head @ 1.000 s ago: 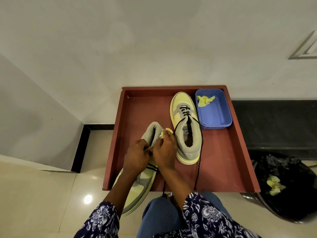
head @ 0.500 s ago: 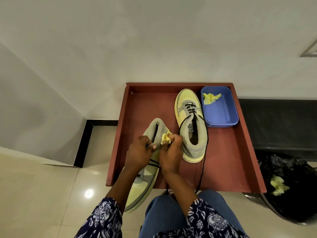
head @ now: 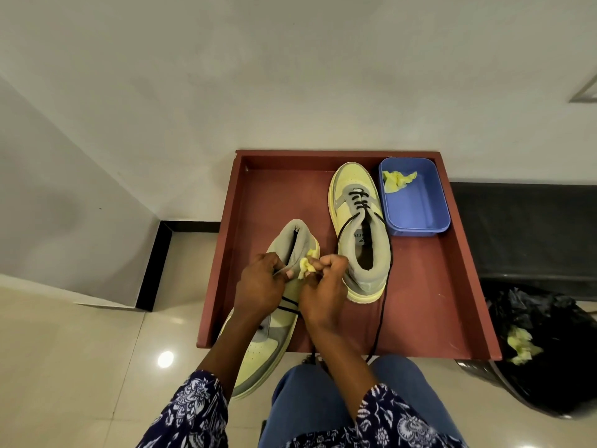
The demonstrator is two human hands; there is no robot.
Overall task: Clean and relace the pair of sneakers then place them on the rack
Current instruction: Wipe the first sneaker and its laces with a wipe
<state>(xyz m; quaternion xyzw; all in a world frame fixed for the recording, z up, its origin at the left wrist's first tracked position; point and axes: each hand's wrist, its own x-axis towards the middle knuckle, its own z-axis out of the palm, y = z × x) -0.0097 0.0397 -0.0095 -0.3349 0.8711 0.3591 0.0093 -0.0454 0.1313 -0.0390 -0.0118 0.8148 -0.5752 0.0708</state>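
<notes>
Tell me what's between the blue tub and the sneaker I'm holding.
In the head view, the other sneaker stands on the red tray between the blue tub and the held sneaker, its black lace trailing toward you.

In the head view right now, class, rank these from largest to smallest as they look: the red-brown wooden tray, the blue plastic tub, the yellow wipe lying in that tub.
1. Red-brown wooden tray, by far the largest.
2. Blue plastic tub, sitting in the tray's far right corner.
3. Crumpled yellow wipe inside the tub, the smallest.
All three lie at a similar distance, so the order is safe.
</notes>
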